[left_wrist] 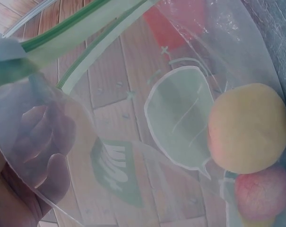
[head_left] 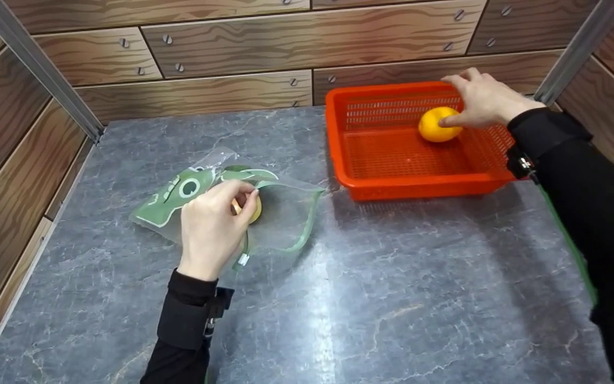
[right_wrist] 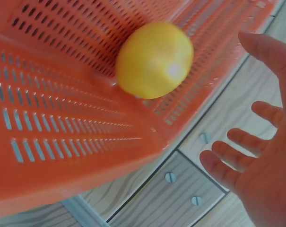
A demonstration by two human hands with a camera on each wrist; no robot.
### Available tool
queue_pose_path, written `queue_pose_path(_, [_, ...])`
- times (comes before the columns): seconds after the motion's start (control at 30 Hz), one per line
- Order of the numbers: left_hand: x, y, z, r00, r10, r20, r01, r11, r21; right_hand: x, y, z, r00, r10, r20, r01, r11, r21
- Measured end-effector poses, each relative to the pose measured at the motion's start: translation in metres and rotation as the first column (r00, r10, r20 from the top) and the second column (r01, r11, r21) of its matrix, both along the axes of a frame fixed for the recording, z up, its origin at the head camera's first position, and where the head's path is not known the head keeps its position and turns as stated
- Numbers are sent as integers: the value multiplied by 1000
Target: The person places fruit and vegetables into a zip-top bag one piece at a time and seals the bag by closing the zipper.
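Note:
My left hand [head_left: 212,226] pinches the rim of a clear zip bag [head_left: 285,213] with green trim, a white slider and a green cartoon print. The bag's mouth gapes toward the right. Inside it, the left wrist view shows a pale yellow round fruit [left_wrist: 250,128] touching a smaller pink round item [left_wrist: 263,193]. My right hand [head_left: 485,101] hovers over the far right of a red basket [head_left: 419,186], fingers spread. Below it a yellow-orange round fruit [head_left: 437,125] lies in the basket. In the right wrist view the fingers are apart from this fruit.
The grey marbled tabletop [head_left: 392,298] carries the bag at left and the basket at right. Wood-patterned panels [head_left: 232,48] stand along the back and both sides, with metal posts [head_left: 46,69] at the corners.

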State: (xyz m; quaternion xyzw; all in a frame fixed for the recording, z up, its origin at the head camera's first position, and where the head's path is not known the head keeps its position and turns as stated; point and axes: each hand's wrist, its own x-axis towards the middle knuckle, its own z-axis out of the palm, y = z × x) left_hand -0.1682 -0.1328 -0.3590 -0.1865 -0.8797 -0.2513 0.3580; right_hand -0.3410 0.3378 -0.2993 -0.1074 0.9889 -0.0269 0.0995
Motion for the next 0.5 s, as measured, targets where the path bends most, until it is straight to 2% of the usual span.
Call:
queue_pose_path(0.2, [-2, -2, -2, 1000, 3, 2, -3, 1000, -6, -21, -1, -12, 995, 38, 90, -43, 997, 62])
queue_pose_path(0.5, [-3, -1, -3, 1000, 3, 7, -3, 1000, -6, -47, 0, -24, 980, 49, 193, -64, 995, 74])
